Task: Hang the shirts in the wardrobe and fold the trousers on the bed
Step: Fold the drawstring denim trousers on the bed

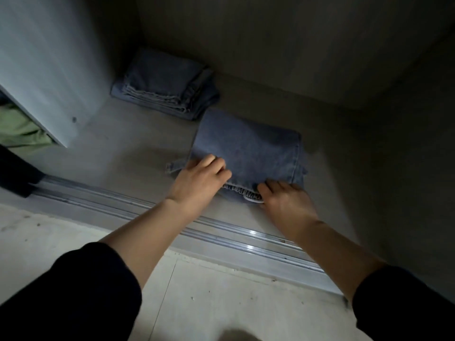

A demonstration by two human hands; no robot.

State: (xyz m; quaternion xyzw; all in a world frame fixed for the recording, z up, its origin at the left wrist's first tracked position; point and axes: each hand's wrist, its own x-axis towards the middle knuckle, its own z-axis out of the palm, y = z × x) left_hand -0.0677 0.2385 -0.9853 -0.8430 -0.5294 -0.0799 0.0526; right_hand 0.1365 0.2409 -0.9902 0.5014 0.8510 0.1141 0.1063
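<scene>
A folded pair of blue jeans [248, 148] lies on the wardrobe floor [128, 143], just inside the sliding-door track. My left hand [202, 178] grips its near left corner, fingers curled over the top of the denim. At the near edge by the waistband, my right hand [285, 200] has its fingers curled onto the fabric. A second folded pair of blue jeans [165, 82] sits further back in the left corner, untouched.
A metal sliding-door track [221, 232] runs across in front of the wardrobe floor. A pale wardrobe panel [46, 70] stands at the left, with green cloth [17, 126] behind it. Pale floor tiles [216, 299] lie nearest me.
</scene>
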